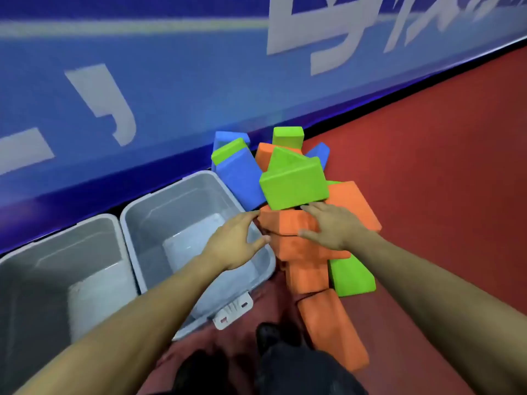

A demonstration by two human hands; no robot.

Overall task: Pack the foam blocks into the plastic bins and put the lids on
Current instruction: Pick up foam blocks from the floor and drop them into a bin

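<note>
White lettering on blue wall banner (blurred, unreadable). Left hand and right hand, fingers straight, flank orange foam block; long axis runs left-right.

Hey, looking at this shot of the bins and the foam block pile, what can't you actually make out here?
Head view only:
- Left bin: its near and left sides are cut off by the frame edge and hidden by the left forearm.
- Lids: none in view.
- Lower foam blocks in the pile: hidden by those on top, so no count.
- Right hand on the orange block: the palm covers the contact.
- Wall lettering: blurred and cropped by the frame edge.
</note>
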